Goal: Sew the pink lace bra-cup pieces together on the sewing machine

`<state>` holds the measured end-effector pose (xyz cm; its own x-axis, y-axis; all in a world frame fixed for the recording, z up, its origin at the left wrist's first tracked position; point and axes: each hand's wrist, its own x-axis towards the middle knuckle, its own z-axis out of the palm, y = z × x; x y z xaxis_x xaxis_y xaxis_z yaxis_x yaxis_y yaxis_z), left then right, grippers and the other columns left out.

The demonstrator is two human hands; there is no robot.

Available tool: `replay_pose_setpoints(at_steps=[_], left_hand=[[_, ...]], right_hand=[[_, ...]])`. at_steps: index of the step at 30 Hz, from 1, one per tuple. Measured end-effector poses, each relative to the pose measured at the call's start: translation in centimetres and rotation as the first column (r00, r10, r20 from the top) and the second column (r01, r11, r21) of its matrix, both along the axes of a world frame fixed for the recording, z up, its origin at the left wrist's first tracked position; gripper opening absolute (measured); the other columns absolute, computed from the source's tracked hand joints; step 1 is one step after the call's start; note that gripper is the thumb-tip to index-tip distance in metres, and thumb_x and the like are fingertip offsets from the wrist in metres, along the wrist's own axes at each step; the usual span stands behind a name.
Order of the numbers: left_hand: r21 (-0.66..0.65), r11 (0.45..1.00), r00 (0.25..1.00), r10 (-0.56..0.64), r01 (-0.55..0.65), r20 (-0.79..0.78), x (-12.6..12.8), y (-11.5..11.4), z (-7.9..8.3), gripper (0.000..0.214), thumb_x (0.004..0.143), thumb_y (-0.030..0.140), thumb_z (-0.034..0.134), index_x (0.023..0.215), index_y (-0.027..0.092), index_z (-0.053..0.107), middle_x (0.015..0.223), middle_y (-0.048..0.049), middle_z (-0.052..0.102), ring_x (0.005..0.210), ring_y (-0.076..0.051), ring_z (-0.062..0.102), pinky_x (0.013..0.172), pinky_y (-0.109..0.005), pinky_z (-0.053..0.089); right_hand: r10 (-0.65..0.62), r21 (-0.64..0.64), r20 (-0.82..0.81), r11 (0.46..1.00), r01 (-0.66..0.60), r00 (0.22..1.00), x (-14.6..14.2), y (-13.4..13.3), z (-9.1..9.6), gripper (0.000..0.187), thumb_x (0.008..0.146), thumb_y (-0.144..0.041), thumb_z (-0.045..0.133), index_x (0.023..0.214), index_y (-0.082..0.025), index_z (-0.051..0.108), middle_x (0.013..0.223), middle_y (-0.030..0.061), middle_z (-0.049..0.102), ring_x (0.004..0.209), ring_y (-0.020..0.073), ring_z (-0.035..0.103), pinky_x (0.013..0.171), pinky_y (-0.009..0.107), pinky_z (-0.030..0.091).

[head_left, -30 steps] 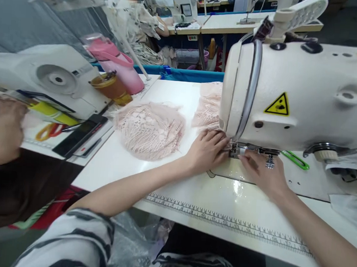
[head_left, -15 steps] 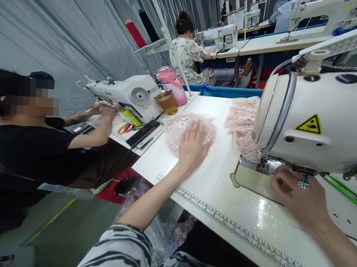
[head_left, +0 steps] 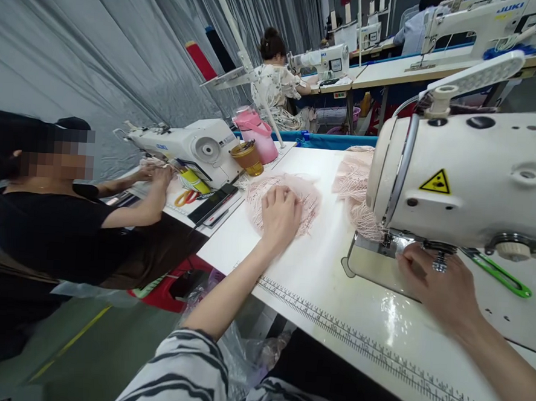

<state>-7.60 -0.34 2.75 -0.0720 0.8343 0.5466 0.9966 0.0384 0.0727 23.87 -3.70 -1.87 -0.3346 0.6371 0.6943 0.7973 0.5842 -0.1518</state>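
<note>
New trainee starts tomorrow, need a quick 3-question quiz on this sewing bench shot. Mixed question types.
1. True or false: the left hand rests on the pile of pink lace pieces.
2. Where is the right hand? A) on the pink bottle B) at the needle plate under the sewing machine head C) on the printed ruler
3. Name the green item lying on the table right of the needle.

Key:
1. True; its fingers are curled on the lace.
2. B
3. A green-handled tool; its exact type is unclear.
</note>
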Motion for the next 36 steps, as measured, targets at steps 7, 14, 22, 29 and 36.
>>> replay_pose_setpoints(at_steps=[7,14,22,29,36], left_hand=[[-0.042,0.929,0.91,-0.349,0.367,0.224,3.8,-3.6,2.4,0.014,0.095,0.022,0.046,0.084,0.019,0.054,0.111,-0.0087,0.06,0.106,-0.023,0.052,0.093,-0.041,0.043],[-0.346,0.087,0.294,-0.739,0.934,0.607,9.7,-8.9,2.1,0.013,0.095,0.02,0.045,0.093,0.019,0.058,0.111,-0.0076,0.065,0.105,-0.018,0.06,0.096,-0.032,0.048],[-0.332,0.619,0.673,-0.737,0.711,0.067,9.7,-8.9,-0.5,0.046,0.093,0.037,0.054,0.132,0.012,0.05,0.139,-0.016,0.053,0.131,-0.03,0.047,0.104,-0.046,0.045],[-0.366,0.605,0.656,-0.755,0.707,0.018,9.8,-6.7,0.1,0.027,0.099,0.029,0.043,0.109,0.012,0.061,0.118,-0.0114,0.066,0.106,-0.022,0.065,0.088,-0.036,0.056],[-0.334,0.607,0.623,-0.779,0.721,-0.071,10.7,-4.7,-1.6,0.041,0.1,0.03,0.041,0.131,0.006,0.052,0.136,-0.0156,0.056,0.129,-0.027,0.052,0.105,-0.043,0.048]], right_hand=[[-0.028,-0.125,-0.03,0.992,0.024,0.999,-0.1,0.1,-0.1,0.029,0.092,-0.031,0.051,0.066,-0.021,0.059,0.054,-0.0018,0.057,0.053,0.0141,0.046,0.06,0.029,0.035],[-0.064,-0.132,-0.006,0.989,0.062,0.998,-0.2,0.3,-0.1,0.026,0.093,-0.029,0.049,0.07,-0.02,0.059,0.066,-0.0003,0.068,0.057,0.0142,0.054,0.063,0.03,0.036],[0.26,-0.079,0.089,0.964,-0.253,0.962,-0.1,-0.1,0.9,0.039,0.087,-0.007,0.046,0.118,-0.024,0.062,0.119,0.0011,0.069,0.099,0.0167,0.064,0.076,0.03,0.045],[0.267,-0.027,0.117,0.964,-0.266,0.956,-0.1,0.0,0.9,0.034,0.083,-0.001,0.045,0.092,-0.021,0.071,0.097,-0.0016,0.075,0.08,0.0142,0.066,0.07,0.03,0.047],[0.182,-0.049,0.122,0.983,-0.177,0.976,-0.1,0.0,0.7,0.033,0.079,0.002,0.048,0.086,-0.021,0.071,0.094,-0.003,0.075,0.081,0.015,0.066,0.069,0.03,0.046]])
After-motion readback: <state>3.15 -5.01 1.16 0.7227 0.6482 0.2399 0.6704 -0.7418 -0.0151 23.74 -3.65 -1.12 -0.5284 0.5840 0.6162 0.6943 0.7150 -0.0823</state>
